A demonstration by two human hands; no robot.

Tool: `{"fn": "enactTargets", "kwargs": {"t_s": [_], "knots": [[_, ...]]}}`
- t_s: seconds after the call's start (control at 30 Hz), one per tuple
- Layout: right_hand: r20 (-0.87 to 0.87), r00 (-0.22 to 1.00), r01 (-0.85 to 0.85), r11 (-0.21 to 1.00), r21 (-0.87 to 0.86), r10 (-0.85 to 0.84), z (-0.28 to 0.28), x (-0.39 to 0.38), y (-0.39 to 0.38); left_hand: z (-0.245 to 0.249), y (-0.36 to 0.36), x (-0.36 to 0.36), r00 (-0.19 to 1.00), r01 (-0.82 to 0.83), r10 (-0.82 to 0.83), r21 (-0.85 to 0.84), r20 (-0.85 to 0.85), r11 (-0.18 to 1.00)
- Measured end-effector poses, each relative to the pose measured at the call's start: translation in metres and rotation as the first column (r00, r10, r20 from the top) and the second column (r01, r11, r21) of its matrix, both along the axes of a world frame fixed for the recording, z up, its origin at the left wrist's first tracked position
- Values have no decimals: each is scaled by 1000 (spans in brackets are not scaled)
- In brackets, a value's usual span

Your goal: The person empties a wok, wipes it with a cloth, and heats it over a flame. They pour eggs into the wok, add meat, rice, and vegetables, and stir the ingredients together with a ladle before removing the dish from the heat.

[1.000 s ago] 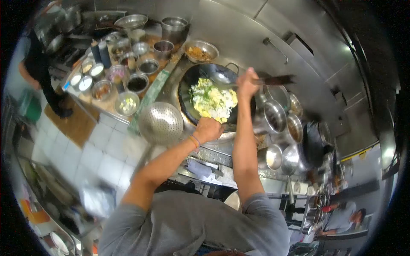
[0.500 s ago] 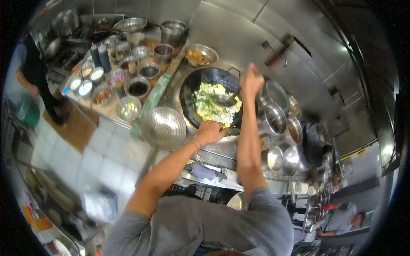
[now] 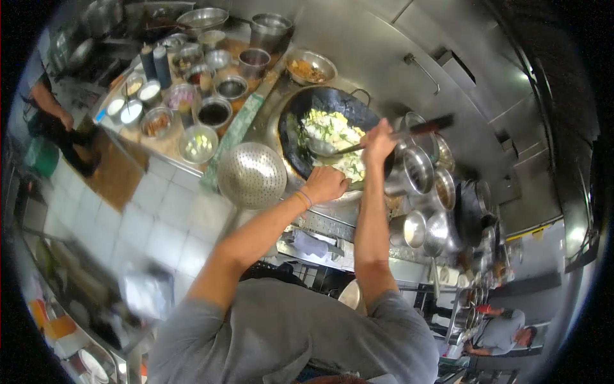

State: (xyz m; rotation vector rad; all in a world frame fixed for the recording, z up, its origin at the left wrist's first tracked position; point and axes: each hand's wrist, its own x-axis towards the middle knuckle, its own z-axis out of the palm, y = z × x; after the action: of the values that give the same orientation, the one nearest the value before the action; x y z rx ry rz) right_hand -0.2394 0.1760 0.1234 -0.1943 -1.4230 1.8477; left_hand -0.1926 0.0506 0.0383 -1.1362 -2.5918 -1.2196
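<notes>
A large black wok (image 3: 304,109) sits on the stove, holding rice mixed with yellow egg and green bits (image 3: 332,127). My left hand (image 3: 326,184) is closed at the wok's near rim; what its fingers wrap round is mostly hidden. My right hand (image 3: 378,144) grips the handle of a metal ladle (image 3: 322,148), whose bowl rests at the left part of the food. The ladle's dark handle end points out to the right, past my fist. Just left of the wok lies a round perforated strainer (image 3: 252,176).
Bowls of ingredients and two dark squeeze bottles (image 3: 162,67) cover the counter at the left. Metal pots (image 3: 416,169) stand to the right of the wok. One person (image 3: 48,102) is at the far left, another (image 3: 502,333) at the lower right.
My right hand has come lower and the ladle has swung to a flatter angle, its bowl now left of the food. My left hand is still at the rim. The view has shifted slightly.
</notes>
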Motion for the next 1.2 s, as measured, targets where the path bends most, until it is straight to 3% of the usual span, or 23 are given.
{"fn": "enactTargets", "kwargs": {"t_s": [0.1, 0.2, 0.3, 0.4, 0.47, 0.53, 0.57, 0.6, 0.67, 0.7, 0.73, 0.8, 0.83, 0.9, 0.93, 0.97, 1.03, 1.07, 1.13, 1.2], "knots": [[254, 938, -242, 970, -13, 237, 69, 18, 13, 21, -8, 23, 999, 23, -22, -84, 24, 996], [335, 900, -324, 943, 82, 280, 106, 44, 1, 76, -23, 46, 975, 181, -175, 33, -133, 983], [267, 958, -110, 994, 7, 104, 83, 28, -7, 87, -8, 34, 975, 82, -59, 99, -215, 992], [108, 991, -86, 992, 95, 75, 28, 4, 11, 4, 0, 36, 985, -22, 35, 82, -168, 996], [-17, 998, -62, 993, 96, 64, 25, 13, 20, -9, -27, 42, 996, 53, -60, -112, -66, 992], [-70, 990, -108, 978, 178, 122, 39, 29, 27, -1, -50, 62, 994, 49, -58, -98, -92, 994], [-72, 990, -107, 974, 201, 123, 46, 39, 33, 10, -54, 64, 993, 106, -115, -242, -22, 964], [-108, 987, -88, 970, 227, 115, 62, 51, 29, 5, -49, 61, 993, 84, -97, -180, -69, 980], [-122, 992, 67, 954, 293, -32, 91, 75, 23, -2, -31, 32, 981, 12, -21, -47, -193, 999], [-239, 967, 167, 919, 357, -83, 101, 88, 19, 4, -24, 24, 993, 2, -19, -137, -119, 991], [-359, 913, 301, 916, 266, -196, 109, 91, 16, 5, -24, 22, 991, -3, -9, -88, -136, 996], [-525, 851, 218, 914, 343, -6, 120, 112, 15, 8, -23, 20, 985, -6, 7, 10, -173, 1000], [-549, 835, 216, 912, 348, 12, 116, 107, 19, 5, -33, 32, 972, -19, 9, -39, -234, 999], [-590, 807, 222, 907, 357, 34, 88, 87, 35, 11, -53, 51, 989, -23, 27, 27, -146, 999], [-556, 831, 225, 912, 343, 4, 47, 63, 56, 16, -65, 58, 995, -24, 30, 59, -98, 998], [-501, 845, 409, 827, 384, -185, 16, 31, 56, 15, -77, 62, 996, -56, 61, 77, -68, 995], [-140, 950, 310, 881, 357, -277, -53, -37, 84, 14, -101, 66, 999, -46, 42, 127, 32, 991], [3, 1000, -30, 919, 392, 31, -49, -34, 82, 14, -114, 69, 996, -37, 25, 147, 82, 988], [-20, 998, 55, 950, 307, -51, 22, -15, 38, 14, -144, 69, 993, 19, -31, 109, 113, 994], [-203, 978, 106, 962, 250, -55, 63, 9, 8, 19, -160, 65, 982, 30, -52, 121, 183, 992]]}}
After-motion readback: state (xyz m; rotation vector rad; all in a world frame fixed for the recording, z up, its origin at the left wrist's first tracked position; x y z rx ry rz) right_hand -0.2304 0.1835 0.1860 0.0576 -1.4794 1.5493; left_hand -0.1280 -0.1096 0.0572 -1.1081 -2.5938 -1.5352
